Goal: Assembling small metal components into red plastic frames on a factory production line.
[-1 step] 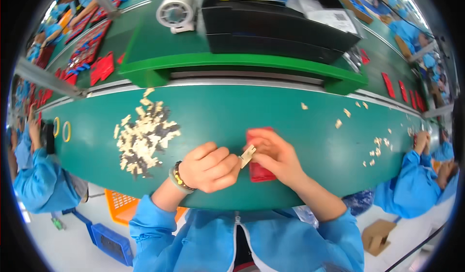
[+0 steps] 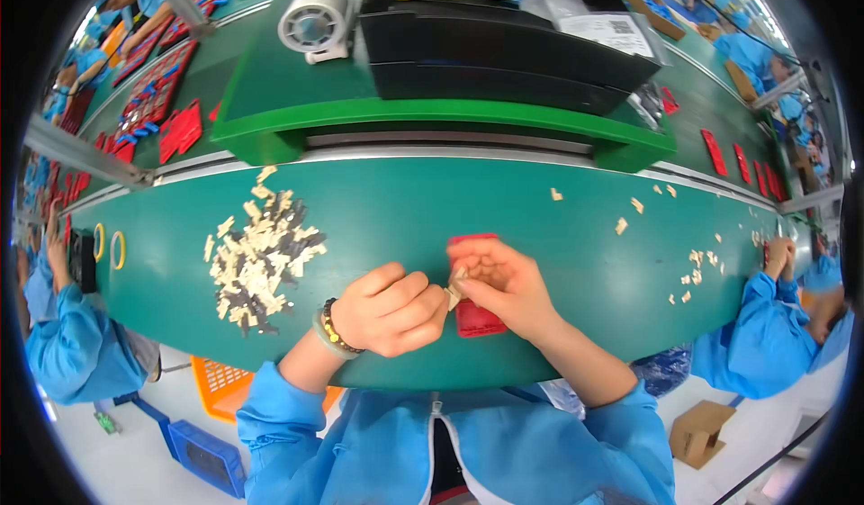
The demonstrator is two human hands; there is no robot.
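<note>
My left hand (image 2: 392,312), with a beaded bracelet and a pale bangle at its wrist, is closed with its fingers curled in. It grips a small flat cream-coloured piece (image 2: 454,298) at the fingertips. The thumb and fingers of my right hand (image 2: 509,291) pinch the other end of that piece and cover part of it. Beneath my right hand a red rectangular part (image 2: 481,321) lies on the green worktop (image 2: 405,208), its middle hidden by the fingers. To the left is a heap of cream and dark small pieces (image 2: 261,262).
A green raised shelf (image 2: 450,112) carries a black box (image 2: 504,55) and a white fan (image 2: 315,21). Loose cream pieces (image 2: 697,258) are scattered at the right. Two yellow rings (image 2: 118,249) lie at the far left. Co-workers in blue sit at both sides. An orange basket (image 2: 216,388) stands below.
My right thumb and fingers have come in over the cream piece, and less of it shows. My left hand keeps its grip. The whole view has shifted slightly.
</note>
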